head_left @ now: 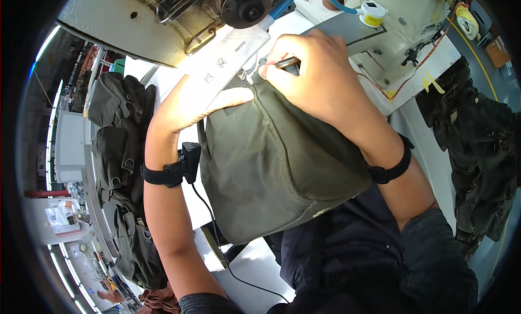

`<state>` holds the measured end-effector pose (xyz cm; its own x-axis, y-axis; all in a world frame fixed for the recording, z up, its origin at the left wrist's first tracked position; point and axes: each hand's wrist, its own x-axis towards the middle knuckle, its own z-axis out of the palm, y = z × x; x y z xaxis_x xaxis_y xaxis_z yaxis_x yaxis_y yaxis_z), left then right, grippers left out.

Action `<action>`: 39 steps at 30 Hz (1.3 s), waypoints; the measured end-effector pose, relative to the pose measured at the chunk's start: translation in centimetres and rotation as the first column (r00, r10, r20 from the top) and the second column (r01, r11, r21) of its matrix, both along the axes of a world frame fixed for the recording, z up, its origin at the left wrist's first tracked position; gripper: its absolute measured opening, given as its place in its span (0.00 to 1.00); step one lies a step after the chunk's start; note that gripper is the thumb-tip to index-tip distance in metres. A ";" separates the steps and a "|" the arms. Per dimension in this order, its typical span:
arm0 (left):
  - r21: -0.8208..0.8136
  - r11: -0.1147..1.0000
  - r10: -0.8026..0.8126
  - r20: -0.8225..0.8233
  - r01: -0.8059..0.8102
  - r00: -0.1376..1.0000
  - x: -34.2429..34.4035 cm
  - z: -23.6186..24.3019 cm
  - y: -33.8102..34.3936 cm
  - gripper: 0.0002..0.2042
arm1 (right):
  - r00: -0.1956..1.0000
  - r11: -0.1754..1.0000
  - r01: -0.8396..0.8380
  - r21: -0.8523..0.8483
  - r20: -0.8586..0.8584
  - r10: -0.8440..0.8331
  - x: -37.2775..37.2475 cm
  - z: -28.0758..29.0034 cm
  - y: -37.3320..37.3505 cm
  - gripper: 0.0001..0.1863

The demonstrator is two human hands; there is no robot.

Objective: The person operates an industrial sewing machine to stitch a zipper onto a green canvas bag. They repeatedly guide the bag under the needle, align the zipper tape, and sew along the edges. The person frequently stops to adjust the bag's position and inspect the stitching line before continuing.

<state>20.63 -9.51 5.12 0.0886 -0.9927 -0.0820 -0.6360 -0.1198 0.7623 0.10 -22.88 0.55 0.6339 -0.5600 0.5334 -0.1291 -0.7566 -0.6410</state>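
A large olive-green fabric bag [244,167] with a seam down its front lies under the sewing machine head [228,59]. My left hand [187,105] reaches beneath the machine's pale cover. Its thumb lies straight along the bag's upper edge, near the seam; the other fingers are hidden. At the upper right of the bag, my right hand [320,75] is closed, with thumb and forefinger pinched round a slim dark tool with a shiny metal part [286,63]. That hand rests against the cloth close to the presser foot [245,75].
Several dark olive bags [122,146] are piled along the left, and more dark bags with metal rings [477,151] hang on the right. A round white gauge-like part [372,14] stands on the machine bed. A black cable [217,238] runs from my left wrist strap [173,170].
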 end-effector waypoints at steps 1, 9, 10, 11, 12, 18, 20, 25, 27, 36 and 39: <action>0.003 1.000 0.000 0.003 0.000 1.000 0.0 0.0 0.1 0.26 | 1.000 1.000 0.006 -0.007 0.015 -0.006 0.0 -0.1 -0.1 0.08; 0.007 1.000 -0.023 0.018 0.022 1.000 0.0 0.5 -0.2 0.28 | 0.995 0.997 0.050 -0.063 0.093 -0.044 0.0 -0.8 0.3 0.10; 0.007 1.000 -0.023 0.021 0.023 1.000 0.0 0.5 -0.2 0.28 | 0.994 0.998 0.042 -0.056 0.098 -0.037 -0.1 -0.8 0.4 0.10; 0.007 1.000 -0.023 0.028 0.023 0.999 0.0 0.7 -0.2 0.29 | 0.994 0.998 0.035 -0.048 0.104 -0.030 0.0 -0.7 0.4 0.10; 0.009 1.000 -0.026 0.028 0.026 0.999 0.0 0.7 -0.2 0.29 | 0.994 0.998 0.033 -0.044 0.107 -0.028 0.0 -0.8 0.3 0.10; 0.016 0.999 -0.031 0.058 0.030 0.998 -0.1 0.8 -0.4 0.31 | 0.994 0.997 0.053 -0.051 0.101 -0.048 0.2 -1.0 0.3 0.09; 0.010 0.999 -0.039 0.079 0.039 0.996 -0.3 1.3 -0.6 0.32 | 0.994 0.998 0.046 -0.045 0.098 -0.041 0.1 -0.6 0.2 0.10; -0.015 0.998 -0.060 0.155 0.063 0.986 -0.5 1.7 -1.3 0.33 | 0.993 0.994 0.033 -0.105 0.120 -0.020 -0.1 -1.2 0.1 0.11; -0.031 0.997 -0.065 0.166 0.071 0.984 -0.7 1.9 -1.2 0.34 | 0.994 0.991 0.024 -0.130 0.111 -0.009 -0.3 -1.2 0.3 0.12; 0.308 0.929 0.133 0.244 -0.207 0.961 5.5 5.1 5.5 0.30 | 0.940 0.900 -0.220 0.376 0.329 0.092 -3.2 -3.1 6.2 0.13; 0.252 0.952 0.079 0.345 -0.173 0.935 -7.6 9.2 2.4 0.30 | 0.892 0.683 -0.395 0.614 0.435 0.125 -3.3 -4.7 4.4 0.15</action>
